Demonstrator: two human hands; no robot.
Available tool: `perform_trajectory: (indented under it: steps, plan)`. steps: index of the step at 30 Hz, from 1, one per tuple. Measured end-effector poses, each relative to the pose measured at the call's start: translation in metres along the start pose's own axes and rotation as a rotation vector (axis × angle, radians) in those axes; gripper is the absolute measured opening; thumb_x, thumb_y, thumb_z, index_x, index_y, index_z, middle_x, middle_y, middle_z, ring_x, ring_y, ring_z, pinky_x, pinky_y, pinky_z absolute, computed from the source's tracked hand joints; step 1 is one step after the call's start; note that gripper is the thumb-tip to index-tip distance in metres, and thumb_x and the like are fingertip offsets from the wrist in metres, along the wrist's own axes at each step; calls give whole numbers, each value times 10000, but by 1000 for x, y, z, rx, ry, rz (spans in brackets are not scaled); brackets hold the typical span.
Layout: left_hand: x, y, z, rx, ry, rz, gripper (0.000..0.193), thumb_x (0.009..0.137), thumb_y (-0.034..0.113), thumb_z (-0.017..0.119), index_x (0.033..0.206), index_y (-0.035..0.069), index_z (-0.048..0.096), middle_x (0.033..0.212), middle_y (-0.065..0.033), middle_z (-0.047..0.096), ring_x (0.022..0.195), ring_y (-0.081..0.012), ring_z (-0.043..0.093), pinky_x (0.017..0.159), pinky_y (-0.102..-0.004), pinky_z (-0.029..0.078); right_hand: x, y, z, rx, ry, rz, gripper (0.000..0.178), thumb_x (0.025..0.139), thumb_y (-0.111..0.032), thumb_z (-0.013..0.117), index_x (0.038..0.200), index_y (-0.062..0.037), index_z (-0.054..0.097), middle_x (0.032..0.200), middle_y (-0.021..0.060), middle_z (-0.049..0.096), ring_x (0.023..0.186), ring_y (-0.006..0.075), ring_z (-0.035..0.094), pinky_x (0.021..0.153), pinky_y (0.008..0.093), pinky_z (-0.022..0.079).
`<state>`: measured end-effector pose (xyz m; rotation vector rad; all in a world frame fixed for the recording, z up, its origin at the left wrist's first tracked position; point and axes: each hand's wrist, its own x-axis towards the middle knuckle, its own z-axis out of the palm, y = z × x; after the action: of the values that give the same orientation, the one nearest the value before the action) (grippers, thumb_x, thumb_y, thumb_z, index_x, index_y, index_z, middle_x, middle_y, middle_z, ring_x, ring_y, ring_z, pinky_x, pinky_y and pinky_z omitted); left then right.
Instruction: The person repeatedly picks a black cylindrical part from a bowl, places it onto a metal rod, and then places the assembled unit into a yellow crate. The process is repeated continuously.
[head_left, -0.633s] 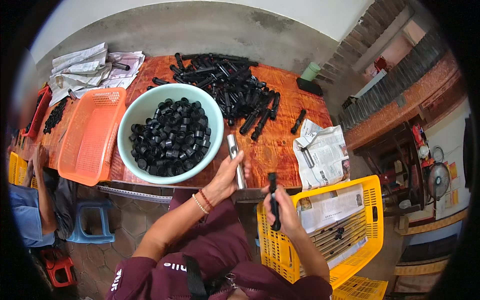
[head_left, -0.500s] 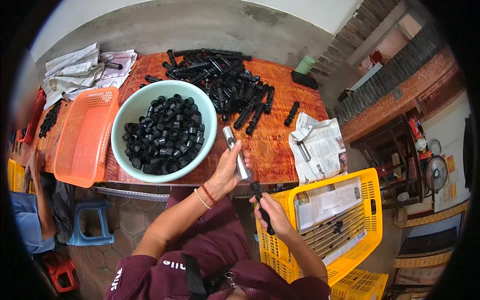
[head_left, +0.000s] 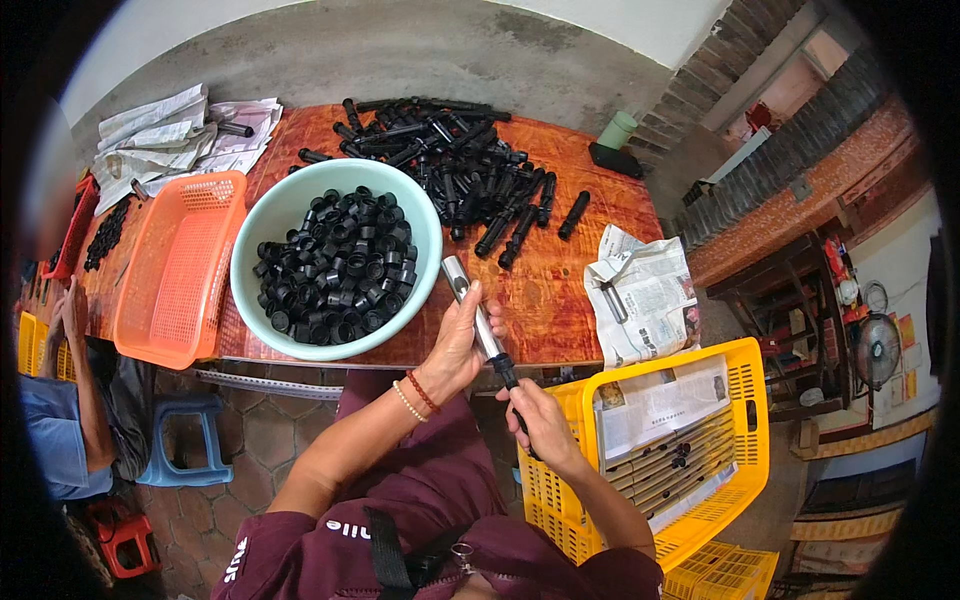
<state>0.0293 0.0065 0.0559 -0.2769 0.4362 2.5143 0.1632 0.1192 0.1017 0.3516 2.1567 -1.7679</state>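
L hand point(head_left: 458, 342) grips silver tube point(head_left: 486, 334); R hand point(head_left: 541, 420) grasps blk rod point(head_left: 507, 373), tip at tube's near end, betw. both grips; if R grip tilts, rod may jam or scrape rim

Tube point(head_left: 488, 338): I see silver
Rod point(head_left: 507, 374): black
Bowl point(head_left: 427, 228): pale aqua
Bench point(head_left: 540, 325): I see streaked orange-red
Crate point(head_left: 754, 450): yellow

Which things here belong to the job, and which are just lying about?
Likely in use:
- shiny silver metal tube (left hand)
- slim black plastic rod (right hand)
- heaped black plastic rods

Apparently lying about:
- pale-green cylindrical container
- blue plastic stool
- red plastic stool
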Motion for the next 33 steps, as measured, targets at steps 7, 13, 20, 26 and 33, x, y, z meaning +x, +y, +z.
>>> perform_trajectory:
  steps: [7,13,20,26,33]
  plan:
    - [-2,-7,4,-87,21,-72,219,930,304,576,899,104,493,744,-24,489,635,-109,460,551,-234,448,-2,7,2,-85,66,-91,345,990,-328,381,1019,-20,535,643,-7,453,465,52,400,431,194,321]
    - [-8,-9,5,59,-26,21,225,937,300,565,918,109,448,742,-29,500,633,-106,465,553,-229,445,-1,6,4,-31,42,-36,326,993,-310,377,1007,-23,532,636,0,457,454,62,402,418,196,315]
    - [-27,-23,11,397,-122,121,223,955,291,529,1006,98,432,767,-27,540,614,-80,513,538,-211,460,6,18,4,212,45,14,326,981,-325,418,986,-31,559,625,-4,473,429,66,399,388,206,315]
    - [-29,-19,9,432,-126,120,212,950,290,539,976,124,410,757,-30,524,645,-99,506,563,-237,462,6,11,3,220,-44,4,301,950,-280,365,997,-24,516,655,23,477,473,85,412,434,212,337]
    - [-30,-21,-1,382,-126,153,197,950,269,541,994,114,427,755,-38,544,618,-97,529,543,-226,477,11,23,11,128,41,-28,277,914,-272,397,898,-37,543,576,5,457,465,92,411,432,252,330]
